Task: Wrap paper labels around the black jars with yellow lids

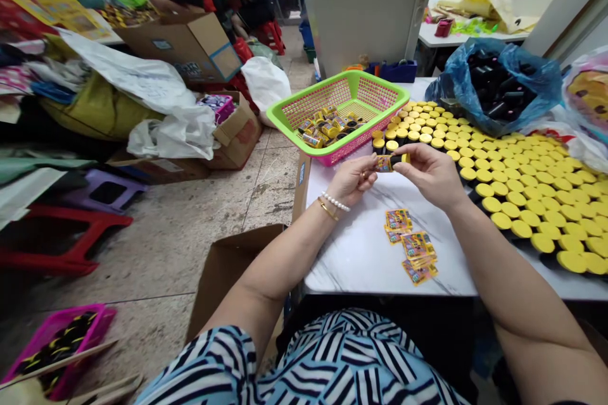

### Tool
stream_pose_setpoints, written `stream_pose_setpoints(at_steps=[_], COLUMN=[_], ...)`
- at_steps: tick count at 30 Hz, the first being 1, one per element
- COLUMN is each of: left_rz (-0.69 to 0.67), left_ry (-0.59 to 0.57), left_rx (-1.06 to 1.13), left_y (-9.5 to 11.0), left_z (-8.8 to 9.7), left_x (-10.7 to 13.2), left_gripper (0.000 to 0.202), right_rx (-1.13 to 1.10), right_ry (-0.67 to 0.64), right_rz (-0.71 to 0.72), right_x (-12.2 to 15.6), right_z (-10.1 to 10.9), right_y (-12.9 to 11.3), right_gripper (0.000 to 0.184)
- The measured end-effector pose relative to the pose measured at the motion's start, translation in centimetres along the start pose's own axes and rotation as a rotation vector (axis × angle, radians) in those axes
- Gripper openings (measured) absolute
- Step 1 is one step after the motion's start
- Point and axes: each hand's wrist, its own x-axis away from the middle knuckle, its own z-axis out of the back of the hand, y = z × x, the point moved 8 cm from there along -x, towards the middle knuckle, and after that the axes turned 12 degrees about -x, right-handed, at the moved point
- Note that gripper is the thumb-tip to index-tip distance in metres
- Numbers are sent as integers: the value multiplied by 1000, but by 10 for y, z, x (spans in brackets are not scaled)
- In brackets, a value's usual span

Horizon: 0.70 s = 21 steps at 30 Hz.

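My left hand (352, 178), wearing a pearl bracelet and a gold bangle, pinches a colourful printed label (384, 163). My right hand (434, 176) grips a small black container with a yellow lid (403, 159), tilted on its side. Label and container meet between the two hands; how far the label sticks to it I cannot tell. Below them on the white table, loose printed labels (412, 243) lie in overlapping piles. Many black containers with yellow lids (527, 186) stand upright in tight rows beside my right hand and forearm.
A green basket with a pink lower part (339, 85) holds labelled containers behind my left hand. A blue plastic bag (546, 85) of black pieces stands at the back right. An open cardboard box (223, 272) is below the table's left edge. Co-workers sit at the far left.
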Motion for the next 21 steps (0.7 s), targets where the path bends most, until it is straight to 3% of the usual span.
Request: stream_pose_setpoints(at_steps=[4, 9, 14, 21], left_rz=[-131, -95, -149, -12], left_ry=[98, -174, -142, -293], left_rx=[-51, -53, -53, -69], left_y=[14, 9, 8, -4], left_z=[9, -13, -9, -14], left_x=[4, 6, 2, 1], left_gripper=[32, 55, 52, 48], right_rx=[-95, -40, 161, 325], right_ry=[55, 19, -64, -59], right_rz=[33, 71, 133, 235], right_x=[-7, -5, 2, 5], right_z=[17, 7, -8, -13], right_y=[-9, -10, -8, -14], right_gripper=[31, 36, 44, 30])
